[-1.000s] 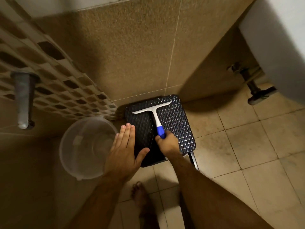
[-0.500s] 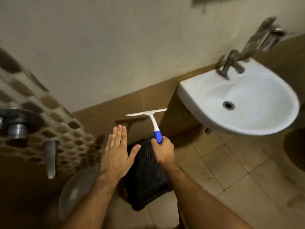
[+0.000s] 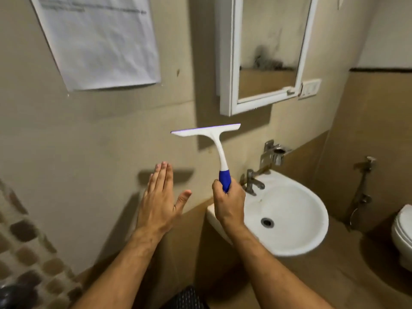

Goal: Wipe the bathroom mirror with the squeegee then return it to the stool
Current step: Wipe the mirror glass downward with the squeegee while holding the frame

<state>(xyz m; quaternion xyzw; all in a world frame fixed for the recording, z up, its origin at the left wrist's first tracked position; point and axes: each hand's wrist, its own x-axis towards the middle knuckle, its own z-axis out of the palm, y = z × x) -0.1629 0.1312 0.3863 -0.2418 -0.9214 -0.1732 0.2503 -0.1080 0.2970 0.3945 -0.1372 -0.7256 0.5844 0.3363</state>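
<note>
My right hand grips the blue handle of a white squeegee and holds it upright in the air, blade on top, level. The blade hangs below and a little left of the white-framed bathroom mirror on the wall, apart from it. The glass shows dark smudges. My left hand is flat and open beside the squeegee, fingers together, holding nothing. Only a corner of the black woven stool shows at the bottom edge between my forearms.
A white wall basin with a metal tap juts out right under my right hand. A paper sheet hangs on the wall at upper left. A toilet and hose tap stand at the right.
The squeegee has come up off the stool in my right hand and risen toward the mirror. The view has swung up from the floor to the wall. My left hand rose alongside, still open.
</note>
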